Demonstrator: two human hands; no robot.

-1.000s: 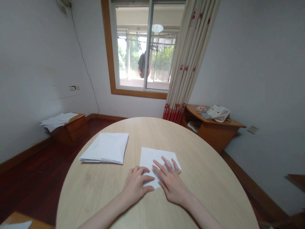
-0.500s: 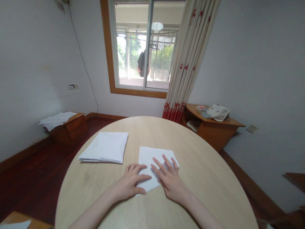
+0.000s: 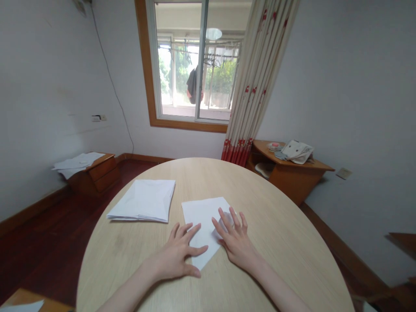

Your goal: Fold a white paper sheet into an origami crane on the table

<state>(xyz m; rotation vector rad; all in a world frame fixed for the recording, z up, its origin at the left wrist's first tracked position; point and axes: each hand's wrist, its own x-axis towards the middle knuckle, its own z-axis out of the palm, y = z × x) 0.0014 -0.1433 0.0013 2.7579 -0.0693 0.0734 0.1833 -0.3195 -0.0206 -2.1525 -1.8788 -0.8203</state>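
Observation:
A white sheet of paper (image 3: pixel 203 212) lies flat on the round wooden table (image 3: pixel 260 225), turned at an angle, one corner pointing toward me. Over its left edge rests my left hand (image 3: pixel 182 251), open, fingers spread. My right hand (image 3: pixel 235 238) is at the paper's right edge, also open with fingers apart; it hides part of that side. Whether each fingertip presses on the sheet or hovers just above it I cannot tell. To the left of the sheet sits a stack of folded white paper (image 3: pixel 143 199), apart from both hands.
Behind the table are a window (image 3: pixel 195 65) and a patterned curtain (image 3: pixel 250 86). A corner desk (image 3: pixel 292 177) holding a cloth bag (image 3: pixel 296 151) stands at the right. At the left is a small cabinet (image 3: pixel 104 173) with papers on top.
The sheet has turned anticlockwise on the table, its far edge shifting left. My right hand has moved slightly right, and the left hand's fingers have spread wider. The stack has stayed put.

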